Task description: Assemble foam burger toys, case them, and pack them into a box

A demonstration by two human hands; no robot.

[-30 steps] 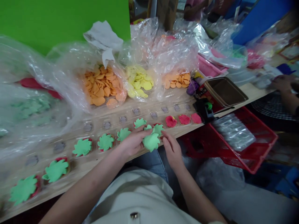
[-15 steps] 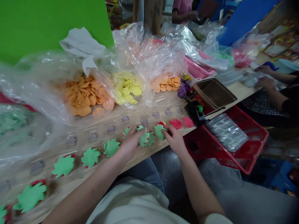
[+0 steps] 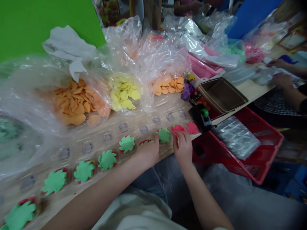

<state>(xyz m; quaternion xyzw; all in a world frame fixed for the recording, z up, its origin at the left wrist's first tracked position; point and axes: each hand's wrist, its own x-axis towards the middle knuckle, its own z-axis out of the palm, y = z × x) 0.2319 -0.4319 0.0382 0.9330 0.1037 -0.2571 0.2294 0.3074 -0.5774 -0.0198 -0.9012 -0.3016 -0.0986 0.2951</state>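
Half-curling left of the tape dispenser (image 3: 200, 119), right hand (image 3: 183, 147) touches pink foam (image 3: 178, 128), left hand (image 3: 149, 152) alongside, grips unclear; farther left, bagged orange petals (image 3: 74, 105).

Bags (image 3: 165, 57) — behind cutouts (image 3: 127, 143), crate (image 3: 271, 161) — at right

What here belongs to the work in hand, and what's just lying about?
Seemingly part of the work:
green piece, beside the left hand
red piece, at the right hand
other green pieces in the row

Seemingly just lying about:
pink basket
brown tray
red crate
orange pieces, though these may belong too
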